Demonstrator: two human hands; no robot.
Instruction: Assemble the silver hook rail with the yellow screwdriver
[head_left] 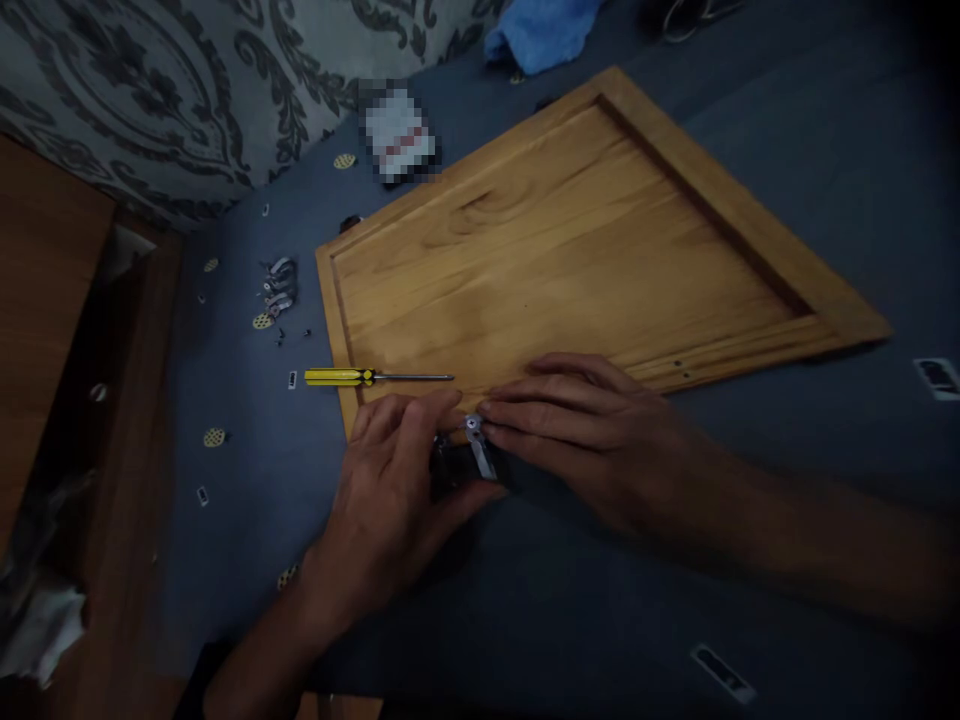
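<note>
A metal cabinet hinge (480,450) sits at the near edge of a framed wooden cabinet door (555,250), a cross-head screw showing on it. My left hand (390,480) is closed around the hinge, fingers on the door side and thumb below its arm. From the right, my right hand (585,420) lies stretched over the door's edge, its fingertips touching the hinge beside the screw. Just beyond my left fingers, a yellow-handled screwdriver (337,377) rests across the door's left edge, its shaft pointing right. Part of the hinge is hidden by my fingers.
More hinges (279,287) and small screws (280,337) lie left of the door on the dark blue patterned cloth (247,540). Behind it are a blurred white box (397,135) and a blue cloth (544,35). Wooden furniture (45,330) stands at far left.
</note>
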